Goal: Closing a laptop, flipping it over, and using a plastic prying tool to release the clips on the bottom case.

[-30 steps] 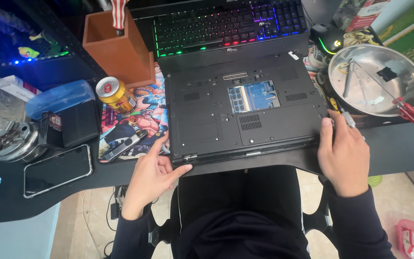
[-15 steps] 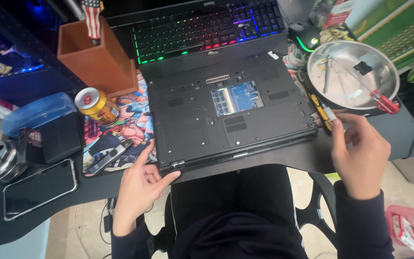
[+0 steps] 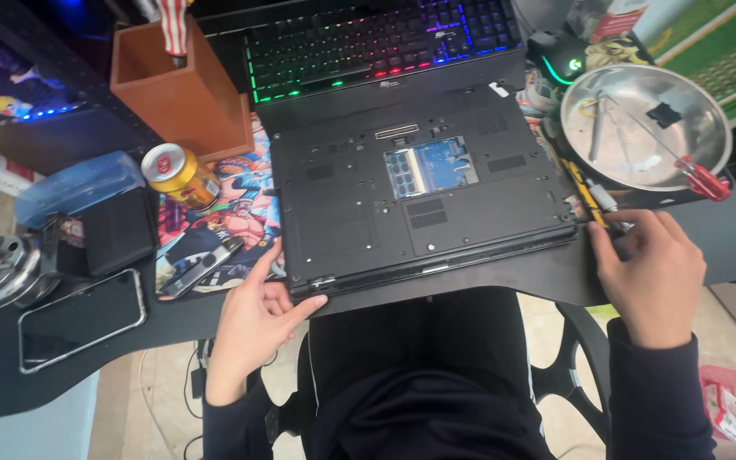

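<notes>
Black desk, upturned laptop, can, steel bowl

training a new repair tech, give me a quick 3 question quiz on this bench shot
1. True or false: the laptop lies upside down with a small panel open, showing a blue board.
2. What does the left hand touch? A) the drink can B) the laptop's front left corner C) the phone
3. Fill in: the red-handled tool rests in the round metal ____.

Key
1. True.
2. B. The right hand is off the laptop, fingers on a yellow-and-black tool beside it.
3. Bowl.
</notes>
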